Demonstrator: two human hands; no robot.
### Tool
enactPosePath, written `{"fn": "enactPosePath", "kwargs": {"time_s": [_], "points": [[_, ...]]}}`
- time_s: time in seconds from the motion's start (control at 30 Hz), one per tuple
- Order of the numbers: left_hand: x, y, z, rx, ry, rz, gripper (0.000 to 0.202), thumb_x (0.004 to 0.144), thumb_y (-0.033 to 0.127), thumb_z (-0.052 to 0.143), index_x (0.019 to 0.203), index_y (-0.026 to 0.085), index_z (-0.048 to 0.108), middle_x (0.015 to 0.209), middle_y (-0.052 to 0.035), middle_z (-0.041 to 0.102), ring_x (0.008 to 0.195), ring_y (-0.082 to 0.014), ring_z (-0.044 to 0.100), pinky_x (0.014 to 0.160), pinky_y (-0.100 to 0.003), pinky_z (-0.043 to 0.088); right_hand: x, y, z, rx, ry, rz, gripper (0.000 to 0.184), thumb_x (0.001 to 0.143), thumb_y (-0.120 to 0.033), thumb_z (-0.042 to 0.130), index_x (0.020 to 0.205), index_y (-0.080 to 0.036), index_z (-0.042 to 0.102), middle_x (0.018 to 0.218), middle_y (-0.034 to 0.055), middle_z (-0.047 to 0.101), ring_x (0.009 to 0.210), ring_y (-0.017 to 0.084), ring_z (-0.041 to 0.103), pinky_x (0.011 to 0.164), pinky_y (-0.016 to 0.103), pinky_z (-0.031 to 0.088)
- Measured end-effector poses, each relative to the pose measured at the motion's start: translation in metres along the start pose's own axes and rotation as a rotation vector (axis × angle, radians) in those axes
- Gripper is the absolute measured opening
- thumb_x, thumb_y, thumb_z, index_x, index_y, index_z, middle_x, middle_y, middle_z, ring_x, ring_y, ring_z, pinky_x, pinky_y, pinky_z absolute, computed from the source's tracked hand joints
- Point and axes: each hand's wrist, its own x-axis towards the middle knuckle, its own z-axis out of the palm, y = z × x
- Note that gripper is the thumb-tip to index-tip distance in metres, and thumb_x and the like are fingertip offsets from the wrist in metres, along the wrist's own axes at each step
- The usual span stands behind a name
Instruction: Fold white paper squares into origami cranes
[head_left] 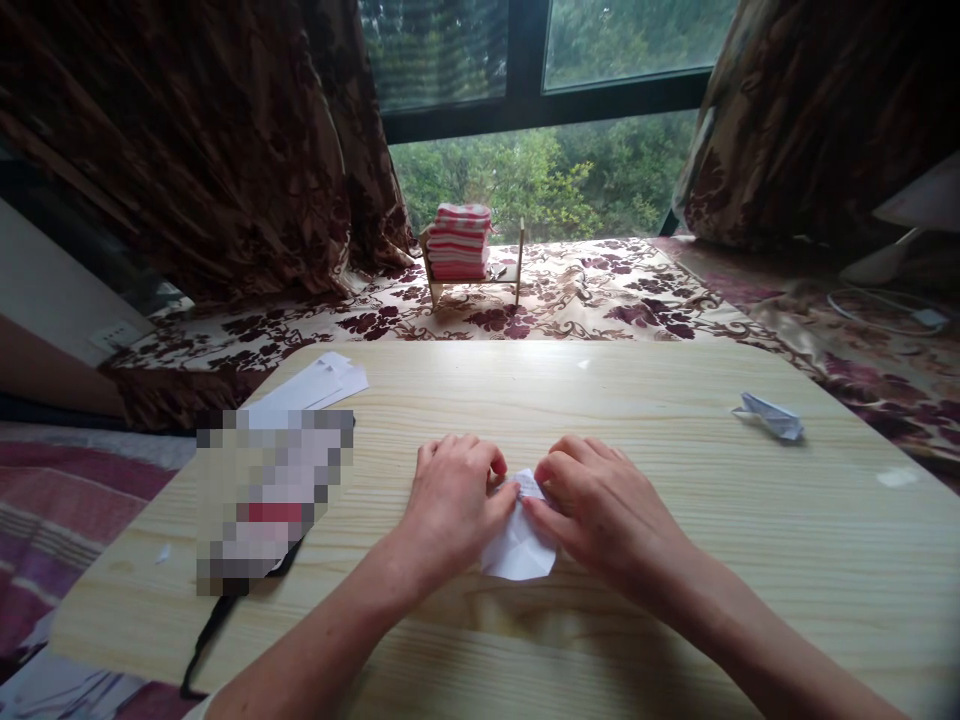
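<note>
A small folded piece of white paper lies on the light wooden table just in front of me. My left hand rests on its left edge, fingers curled and pressing the paper down. From the other side my right hand pinches the paper's upper right part between thumb and fingers. The two hands almost touch above the paper, and their fingers hide its top.
A finished folded paper figure lies at the table's right. White sheets sit at the left, beside a blurred-out object with a black strap. Behind the table a small wooden rack holds striped cloths. Patterned curtains frame the window.
</note>
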Motion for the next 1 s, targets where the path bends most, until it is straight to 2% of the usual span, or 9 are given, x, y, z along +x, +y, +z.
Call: {"fn": "enactPosePath", "kwargs": {"time_s": [0.17, 0.27, 0.5, 0.67, 0.83, 1.0], "points": [[0.003, 0.004, -0.002, -0.022, -0.042, 0.024, 0.009, 0.077, 0.028, 0.059, 0.074, 0.019, 0.062, 0.085, -0.0025, 0.065, 0.088, -0.0214, 0.056, 0.082, -0.037, 0.035, 0.0, 0.002, 0.002, 0.077, 0.025, -0.009, 0.005, 0.076, -0.023, 0.063, 0.077, -0.017, 0.063, 0.086, 0.0056, 0.062, 0.08, 0.02, 0.054, 0.071, 0.032, 0.041], [0.002, 0.003, 0.0, -0.044, -0.028, 0.035, 0.008, 0.077, 0.026, 0.059, 0.073, 0.019, 0.062, 0.085, -0.0028, 0.065, 0.088, -0.0218, 0.055, 0.083, -0.038, 0.035, -0.001, 0.004, 0.003, 0.096, 0.042, -0.031, 0.004, 0.076, -0.022, 0.062, 0.077, -0.018, 0.062, 0.085, 0.0055, 0.062, 0.08, 0.02, 0.054, 0.071, 0.032, 0.041], [-0.003, 0.002, 0.001, -0.137, -0.002, 0.038, 0.006, 0.075, 0.021, 0.061, 0.069, 0.019, 0.059, 0.082, -0.0024, 0.064, 0.087, -0.0213, 0.054, 0.083, -0.037, 0.036, -0.001, 0.003, 0.002, 0.096, 0.041, -0.024, 0.011, 0.076, -0.025, 0.063, 0.068, -0.019, 0.059, 0.082, 0.0044, 0.06, 0.077, 0.019, 0.052, 0.067, 0.031, 0.041], [-0.005, 0.005, -0.002, -0.264, -0.02, 0.028, 0.009, 0.074, 0.016, 0.061, 0.065, 0.018, 0.059, 0.073, -0.0008, 0.064, 0.079, -0.0185, 0.055, 0.079, -0.034, 0.038, -0.001, 0.003, 0.001, 0.15, 0.038, -0.038, 0.013, 0.077, -0.025, 0.064, 0.067, -0.019, 0.058, 0.081, 0.0036, 0.059, 0.078, 0.019, 0.053, 0.07, 0.033, 0.042], [-0.006, 0.004, -0.004, -0.459, -0.025, -0.012, 0.011, 0.074, 0.016, 0.058, 0.064, 0.018, 0.061, 0.066, 0.0011, 0.062, 0.069, -0.0145, 0.056, 0.067, -0.027, 0.042, -0.001, 0.004, -0.003, 0.224, 0.043, 0.0, 0.01, 0.076, -0.025, 0.064, 0.071, -0.019, 0.057, 0.083, 0.0041, 0.06, 0.08, 0.02, 0.055, 0.072, 0.034, 0.043], [-0.007, 0.001, -0.005, -0.67, 0.003, -0.041, 0.011, 0.079, 0.022, 0.057, 0.069, 0.017, 0.06, 0.073, -0.0008, 0.064, 0.071, -0.0143, 0.058, 0.065, -0.024, 0.045, -0.002, 0.004, -0.01, 0.472, 0.039, 0.084, 0.016, 0.081, -0.029, 0.058, 0.069, -0.02, 0.053, 0.072, 0.0004, 0.061, 0.066, 0.015, 0.056, 0.058, 0.027, 0.043]]}}
